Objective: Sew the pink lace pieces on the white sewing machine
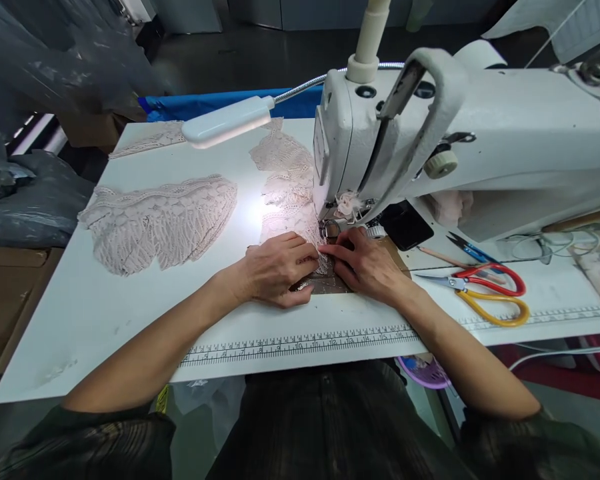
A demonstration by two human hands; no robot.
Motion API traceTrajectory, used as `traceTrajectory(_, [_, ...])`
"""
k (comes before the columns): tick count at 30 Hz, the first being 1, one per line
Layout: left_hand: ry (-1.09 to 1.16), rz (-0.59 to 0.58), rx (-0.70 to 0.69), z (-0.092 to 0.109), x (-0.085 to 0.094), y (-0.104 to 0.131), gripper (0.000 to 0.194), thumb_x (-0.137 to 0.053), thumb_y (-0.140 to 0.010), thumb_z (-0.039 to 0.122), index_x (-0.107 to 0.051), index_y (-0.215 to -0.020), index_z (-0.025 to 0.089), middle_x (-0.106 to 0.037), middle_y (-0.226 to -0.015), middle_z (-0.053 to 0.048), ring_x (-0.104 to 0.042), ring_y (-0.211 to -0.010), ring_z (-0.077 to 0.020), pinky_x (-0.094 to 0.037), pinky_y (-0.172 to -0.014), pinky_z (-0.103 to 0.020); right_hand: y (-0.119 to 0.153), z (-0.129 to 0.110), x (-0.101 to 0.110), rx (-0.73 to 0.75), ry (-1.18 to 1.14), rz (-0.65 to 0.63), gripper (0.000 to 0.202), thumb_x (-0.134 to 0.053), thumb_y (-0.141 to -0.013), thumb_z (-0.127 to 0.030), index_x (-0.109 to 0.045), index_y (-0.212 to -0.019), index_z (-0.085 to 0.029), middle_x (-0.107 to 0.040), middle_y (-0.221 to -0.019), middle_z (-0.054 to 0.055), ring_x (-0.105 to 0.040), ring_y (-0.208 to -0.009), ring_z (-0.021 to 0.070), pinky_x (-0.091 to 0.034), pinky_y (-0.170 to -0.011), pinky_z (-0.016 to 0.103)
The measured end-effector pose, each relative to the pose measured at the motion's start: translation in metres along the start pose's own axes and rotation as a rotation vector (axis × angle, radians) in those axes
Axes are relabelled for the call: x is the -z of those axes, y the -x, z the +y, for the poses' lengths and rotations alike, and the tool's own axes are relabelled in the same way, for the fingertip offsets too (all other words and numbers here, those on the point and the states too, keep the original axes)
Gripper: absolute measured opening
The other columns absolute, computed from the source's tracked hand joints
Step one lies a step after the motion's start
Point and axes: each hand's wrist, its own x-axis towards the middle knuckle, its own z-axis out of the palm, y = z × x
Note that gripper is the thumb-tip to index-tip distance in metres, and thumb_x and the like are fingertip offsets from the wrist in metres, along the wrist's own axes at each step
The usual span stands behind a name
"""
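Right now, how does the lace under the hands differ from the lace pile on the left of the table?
The lace strip runs long and narrow from the needle toward the table's far edge; the lace pile spreads wide, like a fan. Both hands, left and right, press the strip flat; nothing touches the pile. The lamp lights the strip more brightly. Both are pale pink lace.

A printed ruler scale (300, 345) runs along the front edge of the table (105, 313), its numbers partly legible, about 5 to 16; a second scale at right is too small to read
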Motion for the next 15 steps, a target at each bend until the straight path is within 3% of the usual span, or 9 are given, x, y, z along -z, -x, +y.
traceTrajectory(7, [-0.043,-0.009,0.061,0.0025,-0.0045,-0.0012,0.027,-0.055,-0.087,0.032,-0.069,-0.099,0.012,-0.067,-0.098,-0.012,-0.063,-0.087,-0.0244,-0.050,-0.084,-0.041,-0.0002,-0.0014,-0.0002,-0.010,0.039,-0.004,0.039,-0.045,-0.096,-0.024,-0.064,-0.131,-0.022,-0.057,-0.108,0.016,-0.051,-0.103,0.0297,-0.052,-0.086,0.047])
traceTrajectory(15, [-0.119,-0.022,0.097,0.0021,-0.0074,-0.0023,0.034,-0.050,-0.091,0.035,-0.067,-0.107,0.011,-0.066,-0.101,-0.013,-0.064,-0.089,-0.0241,-0.048,-0.087,-0.041,-0.0016,-0.0052,0.0028,-0.004,0.066,0.013,0.039,-0.043,-0.097,-0.024,-0.067,-0.128,-0.017,-0.058,-0.108,0.019,-0.053,-0.100,0.0303,-0.054,-0.087,0.049])
